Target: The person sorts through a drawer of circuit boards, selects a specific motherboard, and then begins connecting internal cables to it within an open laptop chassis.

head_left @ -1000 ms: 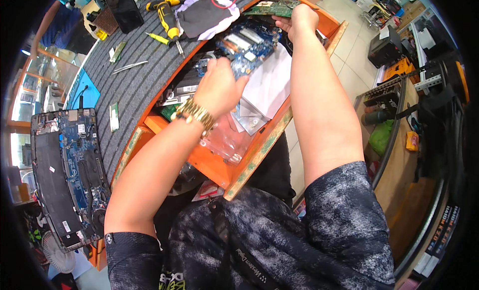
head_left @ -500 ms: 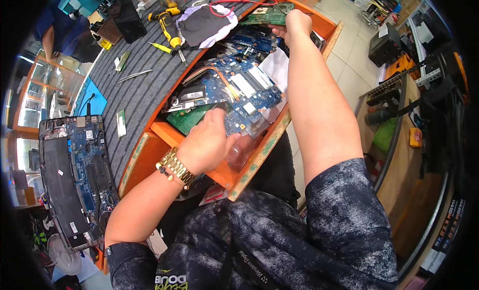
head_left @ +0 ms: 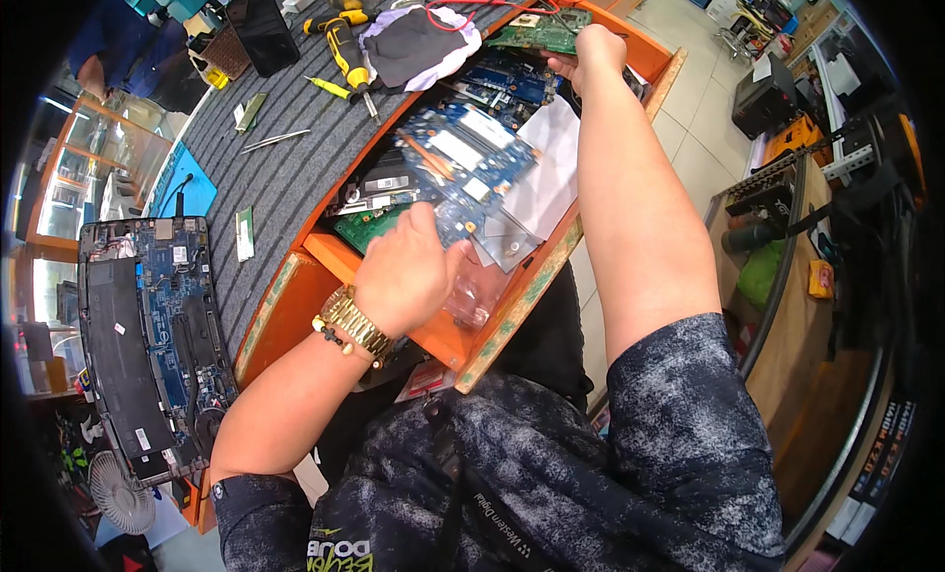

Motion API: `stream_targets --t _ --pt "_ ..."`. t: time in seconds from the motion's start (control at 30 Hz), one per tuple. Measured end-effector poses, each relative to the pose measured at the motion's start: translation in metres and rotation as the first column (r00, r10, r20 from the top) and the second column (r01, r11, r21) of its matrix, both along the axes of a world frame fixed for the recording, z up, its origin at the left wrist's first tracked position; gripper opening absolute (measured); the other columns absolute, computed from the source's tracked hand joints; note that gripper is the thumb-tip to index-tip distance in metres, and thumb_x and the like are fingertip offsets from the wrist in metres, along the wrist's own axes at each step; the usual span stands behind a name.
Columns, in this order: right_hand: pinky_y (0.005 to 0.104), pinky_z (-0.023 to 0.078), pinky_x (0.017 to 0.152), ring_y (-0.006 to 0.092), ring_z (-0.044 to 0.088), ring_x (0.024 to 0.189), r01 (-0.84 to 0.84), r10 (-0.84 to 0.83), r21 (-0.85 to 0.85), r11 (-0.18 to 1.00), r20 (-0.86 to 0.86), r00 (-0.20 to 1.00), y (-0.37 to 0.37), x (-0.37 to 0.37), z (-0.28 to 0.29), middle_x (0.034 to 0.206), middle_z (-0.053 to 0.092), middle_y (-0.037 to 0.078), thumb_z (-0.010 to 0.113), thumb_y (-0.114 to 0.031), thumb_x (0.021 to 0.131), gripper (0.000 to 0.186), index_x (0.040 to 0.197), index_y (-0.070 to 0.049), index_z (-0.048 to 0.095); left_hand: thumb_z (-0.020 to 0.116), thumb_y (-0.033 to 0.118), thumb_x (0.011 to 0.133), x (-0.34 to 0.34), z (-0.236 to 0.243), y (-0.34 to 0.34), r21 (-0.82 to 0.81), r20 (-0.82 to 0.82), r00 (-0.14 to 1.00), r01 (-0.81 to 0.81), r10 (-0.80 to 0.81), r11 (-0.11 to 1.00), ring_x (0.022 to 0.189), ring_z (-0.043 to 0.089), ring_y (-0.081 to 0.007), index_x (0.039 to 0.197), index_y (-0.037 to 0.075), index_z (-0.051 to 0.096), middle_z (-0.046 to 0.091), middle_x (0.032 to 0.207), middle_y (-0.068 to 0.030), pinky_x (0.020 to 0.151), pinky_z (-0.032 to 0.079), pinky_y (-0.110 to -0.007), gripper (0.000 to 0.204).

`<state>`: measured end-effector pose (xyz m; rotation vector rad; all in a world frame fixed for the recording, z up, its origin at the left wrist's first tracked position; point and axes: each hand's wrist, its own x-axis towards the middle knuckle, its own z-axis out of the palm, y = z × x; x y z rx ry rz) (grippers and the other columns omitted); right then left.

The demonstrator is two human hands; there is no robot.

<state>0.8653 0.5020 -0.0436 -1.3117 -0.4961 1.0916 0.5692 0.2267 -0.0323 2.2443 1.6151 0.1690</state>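
My left hand (head_left: 411, 267), a gold watch on its wrist, grips the lower corner of a blue laptop motherboard (head_left: 463, 168), slightly blurred, inside an open orange wooden drawer (head_left: 625, 29). Up at the drawer's far end, my right hand (head_left: 593, 50) holds a green circuit board (head_left: 536, 31) by its edge. Under and around the blue board lie more blue boards (head_left: 492, 80), white sheets (head_left: 546, 149), a second green board (head_left: 359, 232) and clear plastic (head_left: 472, 296). Some of my fingers are hidden behind the boards.
A grey striped worktop (head_left: 266, 178) carries a yellow screwdriver (head_left: 349, 60), tweezers (head_left: 276, 141) and a dark cloth (head_left: 404, 45). An opened laptop (head_left: 157, 346) lies at left. Another person (head_left: 108, 50) is at upper left. A wooden shelf unit (head_left: 778, 355) stands at right, beside tiled floor (head_left: 689, 119).
My left hand has come down and toward me along the drawer with the blue board, which shifted and tilted. My right hand has moved slightly, still on the green board.
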Motion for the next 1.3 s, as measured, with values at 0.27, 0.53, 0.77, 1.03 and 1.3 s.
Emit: stream_targets --t 0.27,0.53,0.77,1.03,1.3 --pt "0.0422 0.068 0.055 0.0393 0.085 0.076 -0.004 0.004 -0.011 1.000 0.011 1.000 -0.002 -0.001 0.000 0.107 0.083 0.027 0.043 -0.022 0.118 0.041 0.136 0.010 0.061 0.069 0.037 0.113 -0.011 -0.017 0.017 0.168 -0.125 0.984 -0.107 0.128 0.980 0.083 0.077 -0.0525 0.121 -0.007 0.052 0.077 0.092 -0.0314 0.072 0.062 -0.060 0.048" --pt "0.0446 0.069 0.062 0.0386 0.086 0.090 -0.121 0.121 -0.041 0.992 -0.008 0.993 -0.002 -0.007 -0.006 0.113 0.082 0.027 0.037 -0.010 0.116 0.036 0.137 0.004 0.063 0.065 0.041 0.114 -0.023 -0.013 0.034 0.237 -0.345 0.911 -0.149 0.227 0.960 0.085 0.081 -0.0455 0.113 -0.003 0.063 0.079 0.088 -0.0247 0.076 0.066 -0.055 0.044" --pt "0.0475 0.072 0.071 0.0364 0.083 0.094 -0.133 0.134 -0.151 0.980 -0.005 0.991 -0.006 -0.013 -0.004 0.119 0.080 0.023 0.041 -0.005 0.114 0.033 0.135 0.002 0.066 0.068 0.039 0.112 -0.041 -0.019 0.032 0.342 -0.437 0.872 -0.065 0.220 0.937 0.094 0.081 -0.0438 0.113 -0.003 0.066 0.079 0.105 -0.0245 0.079 0.067 -0.053 0.042" --pt "0.0543 0.071 0.079 0.0348 0.080 0.102 -0.338 0.323 -0.127 0.932 -0.126 0.938 -0.043 -0.027 0.007 0.125 0.078 0.019 0.045 0.000 0.112 0.032 0.137 -0.003 0.065 0.077 0.033 0.107 -0.043 -0.020 0.034 0.302 -0.444 0.864 -0.103 0.236 0.948 0.089 0.084 -0.0305 0.110 -0.002 0.075 0.080 0.101 -0.0156 0.079 0.069 -0.039 0.036" --pt "0.0615 0.067 0.097 0.0376 0.074 0.111 -0.499 0.477 -0.042 0.866 -0.235 0.847 -0.126 -0.092 0.011 0.126 0.071 0.021 0.050 0.004 0.106 0.021 0.125 0.004 0.061 0.080 0.039 0.104 -0.036 0.011 0.018 0.226 -0.325 0.917 -0.161 0.231 0.961 0.094 0.084 -0.0328 0.103 -0.003 0.081 0.082 0.103 -0.0207 0.080 0.068 -0.041 0.043"
